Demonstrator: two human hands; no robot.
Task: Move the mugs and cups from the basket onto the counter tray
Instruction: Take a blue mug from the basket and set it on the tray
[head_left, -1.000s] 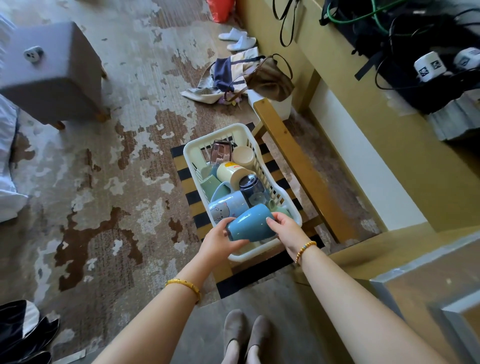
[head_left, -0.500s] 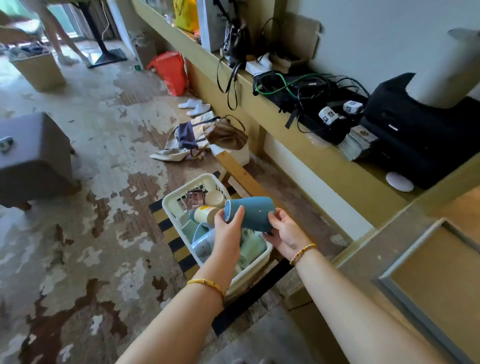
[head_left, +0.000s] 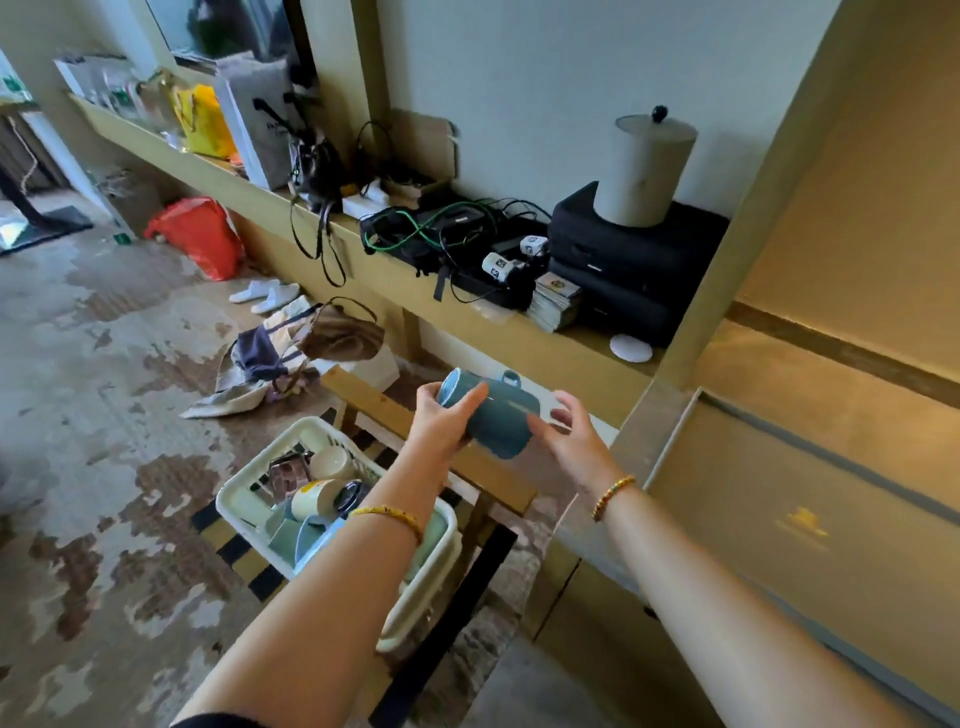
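A blue mug (head_left: 493, 418) lies on its side in the air between both hands, above and to the right of the basket. My left hand (head_left: 441, 423) grips its open end, thumb across the body. My right hand (head_left: 574, 447) holds its base end. The white slatted basket (head_left: 415, 597) sits low on a striped stand and holds several cups, among them a cream and yellow one (head_left: 317, 496) and pale green ones. The wooden tray (head_left: 810, 499) with a grey rim lies on the counter at the right, with nothing visible in it.
A long shelf (head_left: 447, 306) along the wall carries bags, cables, black cases and a paper roll (head_left: 644, 166). A wooden bar (head_left: 374, 405) stands beside the basket. Bags and slippers lie on the worn floor at the left.
Both hands lifted the blue mug out of the basket and carried it up and to the right. The view swung up from the floor towards the shelf and the tray.
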